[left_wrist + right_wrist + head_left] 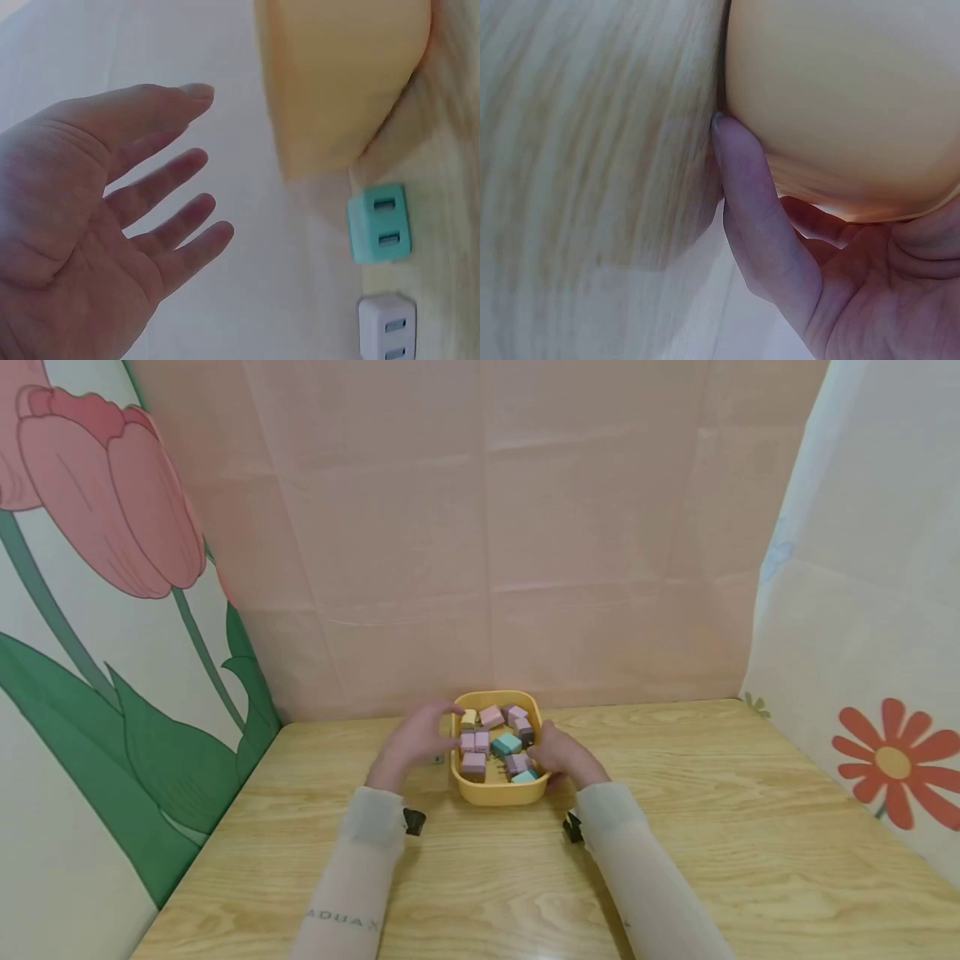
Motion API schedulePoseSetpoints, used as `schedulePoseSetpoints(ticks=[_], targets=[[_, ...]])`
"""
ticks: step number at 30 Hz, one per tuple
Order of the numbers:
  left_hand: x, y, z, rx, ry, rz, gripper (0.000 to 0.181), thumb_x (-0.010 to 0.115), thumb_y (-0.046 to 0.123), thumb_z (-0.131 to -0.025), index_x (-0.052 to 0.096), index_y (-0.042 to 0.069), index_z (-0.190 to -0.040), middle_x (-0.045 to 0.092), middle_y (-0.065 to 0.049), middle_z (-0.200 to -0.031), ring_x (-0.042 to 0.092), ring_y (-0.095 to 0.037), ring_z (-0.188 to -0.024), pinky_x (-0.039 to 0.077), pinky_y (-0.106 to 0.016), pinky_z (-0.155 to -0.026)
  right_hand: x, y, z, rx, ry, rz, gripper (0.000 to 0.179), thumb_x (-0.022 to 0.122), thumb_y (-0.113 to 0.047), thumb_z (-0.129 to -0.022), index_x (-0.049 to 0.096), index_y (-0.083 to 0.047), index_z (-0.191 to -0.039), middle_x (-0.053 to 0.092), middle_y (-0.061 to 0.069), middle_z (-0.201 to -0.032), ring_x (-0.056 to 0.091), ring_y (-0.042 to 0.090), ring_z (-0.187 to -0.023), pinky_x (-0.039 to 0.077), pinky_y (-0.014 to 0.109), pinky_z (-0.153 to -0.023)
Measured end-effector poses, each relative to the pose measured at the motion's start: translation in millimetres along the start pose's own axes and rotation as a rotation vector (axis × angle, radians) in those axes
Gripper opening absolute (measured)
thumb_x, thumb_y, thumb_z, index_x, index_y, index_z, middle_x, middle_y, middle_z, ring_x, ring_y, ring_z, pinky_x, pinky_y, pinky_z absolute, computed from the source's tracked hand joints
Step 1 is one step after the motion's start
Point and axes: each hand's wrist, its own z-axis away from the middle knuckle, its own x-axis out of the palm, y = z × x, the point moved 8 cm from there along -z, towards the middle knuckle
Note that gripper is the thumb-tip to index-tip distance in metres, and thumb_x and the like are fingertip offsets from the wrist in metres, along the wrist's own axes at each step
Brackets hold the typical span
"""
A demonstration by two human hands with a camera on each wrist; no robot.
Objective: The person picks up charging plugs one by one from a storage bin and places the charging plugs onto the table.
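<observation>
A yellow plastic basket stands on the table near the back, holding several small pink, lavender, teal and yellow blocks, some with metal prongs like plugs. At its right side my right hand grips the wall; in the right wrist view one digit presses low on the outside, other fingers partly hidden behind it. My left hand is beside the left wall, its fingers spread and apart from the basket in the left wrist view. A teal two-slot block and a lavender one lie on the table nearby.
The wood-grain table reaches back to a pink sheet. A tulip-printed panel borders the left side, and a flower-printed panel the right. Dark wrist cameras sit at both cuffs.
</observation>
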Motion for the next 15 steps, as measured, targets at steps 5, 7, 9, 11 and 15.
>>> schedulePoseSetpoints(ticks=[5,7,9,11,15], targets=[[20.2,14.3,-6.3,0.004,-0.054,-0.073,0.047,0.080,0.012,-0.098,0.067,0.006,-0.143,0.066,-0.014,-0.150,0.058,-0.033,-0.142,0.048,-0.053,-0.122,-1,0,0.1,-0.006,0.000,0.006,0.068,0.056,-0.014,-0.106,0.023,0.009,-0.161,0.051,0.029,-0.139,0.069,0.030,-0.094,0.065,0.038,-0.064],[28.7,19.1,-8.0,0.002,-0.083,-0.082,0.046,0.080,0.012,-0.098,0.068,0.007,-0.142,0.068,-0.014,-0.147,0.062,-0.030,-0.133,0.053,-0.051,-0.116,-2,1,-0.1,-0.005,0.000,0.008,0.067,0.056,-0.014,-0.106,0.023,0.009,-0.161,0.052,0.029,-0.138,0.068,0.030,-0.094,0.065,0.038,-0.064],[37.2,23.0,-9.3,-0.004,-0.116,-0.078,0.044,0.078,0.011,-0.099,0.069,0.007,-0.142,0.070,-0.013,-0.144,0.065,-0.028,-0.120,0.058,-0.048,-0.106,-2,1,-0.1,-0.002,-0.001,0.012,0.068,0.056,-0.014,-0.107,0.023,0.009,-0.161,0.052,0.029,-0.138,0.068,0.029,-0.093,0.065,0.037,-0.064],[45.5,25.8,-10.6,-0.008,-0.141,-0.087,0.043,0.075,0.010,-0.100,0.069,0.008,-0.143,0.071,-0.012,-0.143,0.066,-0.025,-0.111,0.060,-0.045,-0.099,-2,1,0.0,0.005,-0.002,0.008,0.070,0.056,-0.015,-0.107,0.020,0.008,-0.163,0.052,0.029,-0.139,0.068,0.028,-0.091,0.065,0.037,-0.064],[59.4,29.8,-12.8,-0.012,-0.166,-0.148,0.039,0.068,0.008,-0.103,0.068,0.007,-0.143,0.073,-0.011,-0.141,0.069,-0.023,-0.111,0.061,-0.043,-0.098,-3,1,-0.6,0.020,-0.005,0.002,0.075,0.056,-0.015,-0.108,0.014,0.006,-0.166,0.049,0.029,-0.144,0.070,0.027,-0.088,0.066,0.036,-0.065]])
